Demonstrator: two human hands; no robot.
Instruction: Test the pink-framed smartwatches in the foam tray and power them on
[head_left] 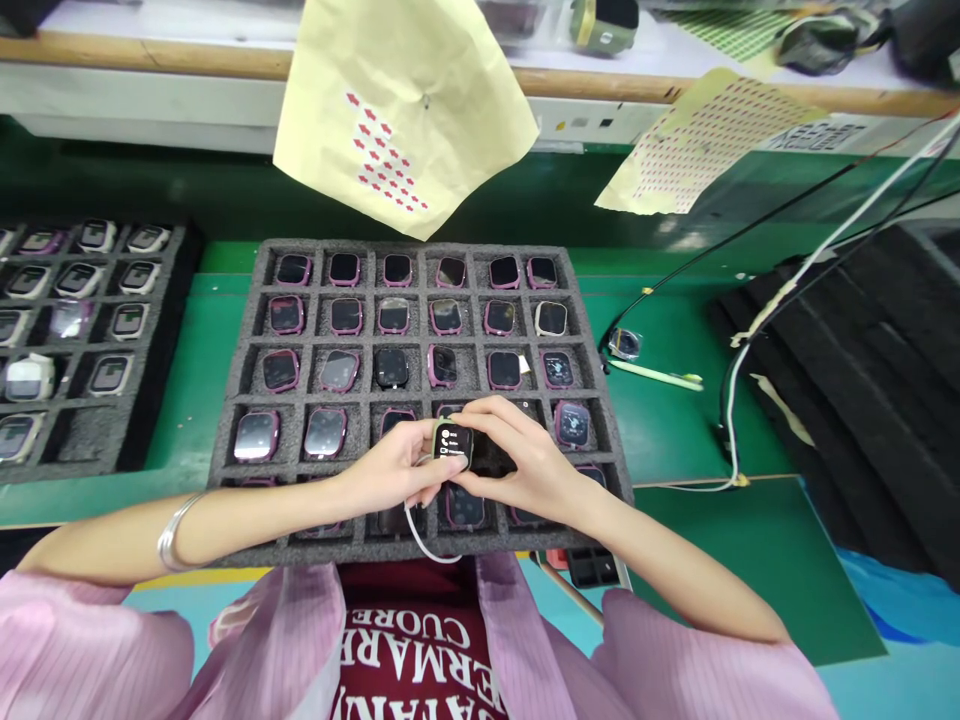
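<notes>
The person holds 1 lit watch (453, 446) between 2 hands, raised over the near half of a grey tray (330, 552) that lies along the near edge of the green bench (211, 350). The left hand (405, 467) pinches the watch from its left side, the thumb laid over the lower part of the screen. The right hand (517, 452) has the other side, fingers curled over the upper edge and thumb along the lower corner. A white cable (426, 547) hangs in a loop from under the left hand; whether it is joined to the watch is hidden by the fingers.

The step in hand looks like working the screen, which shows a short list with small icons, by touch. What comes next seems to call for a light thumb press while the right hand braces the case, with enough slack in the cable that it does not tug. Most compartments below hold purple-rimmed watches (345, 268), so a firm grip matters: a slip could drop the watch onto them. A 2nd tray (82, 437) sits toward the bench's left side, and a thin pale pen (654, 374) lies to the right of the grey tray.
</notes>
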